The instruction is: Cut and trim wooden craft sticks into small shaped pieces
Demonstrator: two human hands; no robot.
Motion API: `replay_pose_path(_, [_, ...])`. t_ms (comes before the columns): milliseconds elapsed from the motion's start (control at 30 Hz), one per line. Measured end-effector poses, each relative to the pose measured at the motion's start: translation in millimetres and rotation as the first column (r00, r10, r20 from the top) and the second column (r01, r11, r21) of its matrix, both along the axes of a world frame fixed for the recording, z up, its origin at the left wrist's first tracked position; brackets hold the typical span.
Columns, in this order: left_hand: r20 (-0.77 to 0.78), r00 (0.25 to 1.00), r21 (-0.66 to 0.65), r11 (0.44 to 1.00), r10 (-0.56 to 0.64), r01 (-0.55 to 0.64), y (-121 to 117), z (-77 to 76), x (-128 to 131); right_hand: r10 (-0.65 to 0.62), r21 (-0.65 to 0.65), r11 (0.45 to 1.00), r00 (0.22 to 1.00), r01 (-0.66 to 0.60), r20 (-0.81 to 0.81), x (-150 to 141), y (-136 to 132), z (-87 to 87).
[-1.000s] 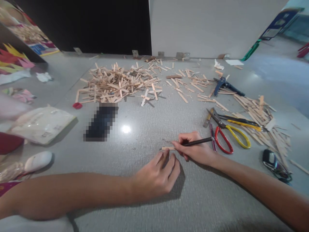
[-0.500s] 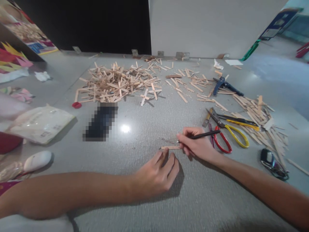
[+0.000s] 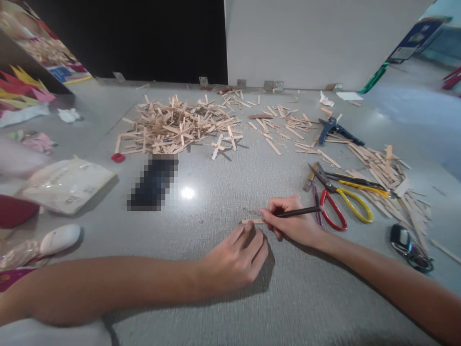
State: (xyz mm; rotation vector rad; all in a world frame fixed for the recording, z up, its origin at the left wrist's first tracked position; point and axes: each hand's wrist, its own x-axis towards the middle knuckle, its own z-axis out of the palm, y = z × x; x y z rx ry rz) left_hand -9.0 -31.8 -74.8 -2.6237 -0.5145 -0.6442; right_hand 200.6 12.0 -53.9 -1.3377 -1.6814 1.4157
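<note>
Head view: my right hand [image 3: 291, 222], closed round a black pen [image 3: 302, 211], is back over the wooden strip [image 3: 257, 221]; penwork apparently resumes. My left hand [image 3: 237, 259], half-curled, touches its near edge (grip unconfirmed).

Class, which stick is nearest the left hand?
The single stick touching the left hand, near the right hand holding a black pen; other sticks lie farther off, heaped or scattered.

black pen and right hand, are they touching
Touching. The head view shows the right hand gripping the black pen, its barrel emerging between thumb and fingers.
</note>
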Motion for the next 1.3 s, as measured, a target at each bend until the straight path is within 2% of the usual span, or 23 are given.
replay_pose_path(733, [-0.040, 0.999, 0.027, 0.999, 0.035, -0.034, -2.1, -1.1, -0.7, 0.033, 0.002, 0.999, 0.999, -0.033, 0.032, -1.5, 2.0, 1.9])
replay_pose_path(1300, [0.011, 1.000, 0.013, 1.000, 0.013, -0.013, -0.4, 1.8, 0.7, 0.052, -0.002, 0.999, 0.999, -0.052, 0.017, -1.2, 3.3, 1.2])
